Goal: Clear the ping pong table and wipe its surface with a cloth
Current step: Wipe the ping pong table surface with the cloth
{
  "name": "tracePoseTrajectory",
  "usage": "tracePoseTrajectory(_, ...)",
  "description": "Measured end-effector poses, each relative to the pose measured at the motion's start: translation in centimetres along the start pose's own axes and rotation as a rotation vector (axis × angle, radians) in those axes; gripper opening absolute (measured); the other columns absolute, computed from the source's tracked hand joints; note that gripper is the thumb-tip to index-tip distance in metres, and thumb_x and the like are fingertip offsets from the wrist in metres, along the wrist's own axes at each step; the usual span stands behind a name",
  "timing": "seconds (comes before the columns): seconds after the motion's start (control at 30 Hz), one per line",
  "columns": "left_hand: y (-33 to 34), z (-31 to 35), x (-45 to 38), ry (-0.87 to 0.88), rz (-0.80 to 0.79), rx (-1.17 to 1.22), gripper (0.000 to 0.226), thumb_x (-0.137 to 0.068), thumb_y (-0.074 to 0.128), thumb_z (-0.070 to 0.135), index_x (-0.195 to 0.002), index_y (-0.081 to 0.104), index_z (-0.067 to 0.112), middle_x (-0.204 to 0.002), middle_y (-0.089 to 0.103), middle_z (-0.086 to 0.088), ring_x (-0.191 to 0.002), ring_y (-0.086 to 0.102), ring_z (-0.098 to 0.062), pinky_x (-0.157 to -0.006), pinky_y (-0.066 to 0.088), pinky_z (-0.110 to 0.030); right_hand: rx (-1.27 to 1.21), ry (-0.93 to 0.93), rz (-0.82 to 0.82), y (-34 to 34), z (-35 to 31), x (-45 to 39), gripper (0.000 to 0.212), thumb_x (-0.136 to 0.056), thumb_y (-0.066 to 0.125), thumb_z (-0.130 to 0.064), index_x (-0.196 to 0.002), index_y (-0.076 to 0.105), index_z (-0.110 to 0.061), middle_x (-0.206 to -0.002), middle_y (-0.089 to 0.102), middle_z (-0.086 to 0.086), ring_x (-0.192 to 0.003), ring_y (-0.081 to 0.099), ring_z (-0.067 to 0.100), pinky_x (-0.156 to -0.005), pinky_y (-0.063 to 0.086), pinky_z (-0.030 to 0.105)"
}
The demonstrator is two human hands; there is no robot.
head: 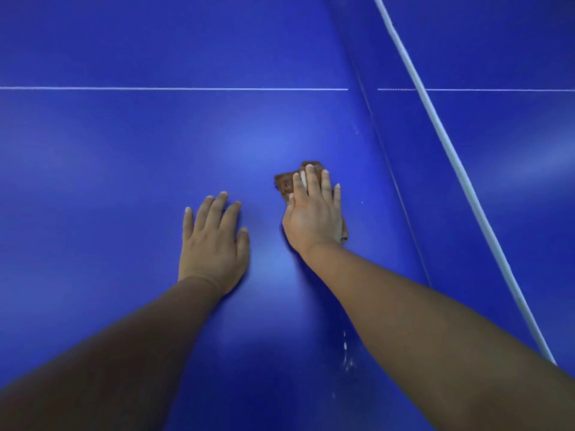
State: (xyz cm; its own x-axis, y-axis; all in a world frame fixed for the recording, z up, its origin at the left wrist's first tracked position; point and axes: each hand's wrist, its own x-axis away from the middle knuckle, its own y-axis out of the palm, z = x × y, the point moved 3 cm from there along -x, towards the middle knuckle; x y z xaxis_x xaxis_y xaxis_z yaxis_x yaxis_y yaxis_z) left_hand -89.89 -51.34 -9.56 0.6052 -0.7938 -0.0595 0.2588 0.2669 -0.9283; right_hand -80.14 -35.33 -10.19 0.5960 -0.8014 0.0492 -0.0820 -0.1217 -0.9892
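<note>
While both forearms stretch out from the bottom edge over the blue ping pong table [109, 157], a patch of small white specks [346, 353] sits on the surface closest to the person, right beside the right forearm and on the near side of the cloth. Further out, the left hand [214, 241] lies flat on the table with fingers straight and slightly spread, holding nothing, just to the left of the cloth with a small gap of bare blue between them. Next to it, the right hand [314, 213] presses palm-down on a brown cloth [284, 185], fingers straight and laid across it, so only the cloth's far-left corner and a sliver along its right edge peek out. Just right of the cloth there's a dark seam running diagonally, and beyond that the net's white top band [460, 188] slants across the right side of the view. Farthest from the cloth, a thin white line [155, 88] crosses the table left to right.
</note>
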Motion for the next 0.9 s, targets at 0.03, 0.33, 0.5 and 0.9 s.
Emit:
tracePoseTrajectory(0.03, 0.3, -0.2, -1.3, -0.049, 0.006, 0.005, 0.064, -0.091, 0.025, 0.043, -0.138, 0.053, 0.010, -0.154, 0.041, -0.010, -0.145, 0.031, -0.032, -0.120, 0.011, -0.056, -0.002, 0.008, 0.007, 0.0, 0.2, -1.3, 0.055, -0.104, 0.031, -0.033, -0.157, 0.026, -0.018, -0.167, 0.014, -0.001, -0.153, 0.005, 0.028, -0.124, 0.004, 0.049)
tracePoseTrajectory(0.33, 1.6, -0.4, -4.0, -0.105, -0.009, -0.065, 0.061, -0.095, 0.025, 0.045, -0.140, 0.053, 0.015, -0.154, 0.041, -0.008, -0.148, 0.024, -0.028, -0.121, 0.009, -0.052, -0.101, 0.153, -0.001, -0.9, -1.0, -14.6, 0.059, -0.103, 0.034, -0.028, -0.158, 0.019, -0.012, -0.167, 0.006, 0.003, -0.153, -0.003, 0.031, -0.124, 0.002, 0.047)
tracePoseTrajectory(0.5, 1.8, -0.4, -4.3, -0.069, 0.023, -0.101, 0.057, -0.094, 0.033, 0.042, -0.137, 0.057, 0.013, -0.151, 0.044, -0.011, -0.145, 0.030, -0.031, -0.119, 0.013, -0.054, -0.074, -0.032, -0.018, -1.6, -1.9, -22.6, 0.053, -0.104, 0.037, -0.034, -0.152, 0.034, -0.012, -0.163, 0.019, 0.001, -0.151, 0.011, 0.030, -0.117, 0.020, 0.041)
tracePoseTrajectory(0.9, 1.9, -0.5, -4.6, -0.062, -0.004, -0.089, 0.060, -0.092, 0.034, 0.044, -0.137, 0.057, 0.012, -0.152, 0.043, -0.013, -0.146, 0.029, -0.034, -0.119, 0.013, -0.057, -0.084, 0.473, 0.101, -1.9, 5.1, -22.5, 0.058, -0.106, 0.030, -0.034, -0.157, 0.022, -0.008, -0.166, 0.010, 0.010, -0.153, 0.003, 0.033, -0.123, 0.005, 0.051)
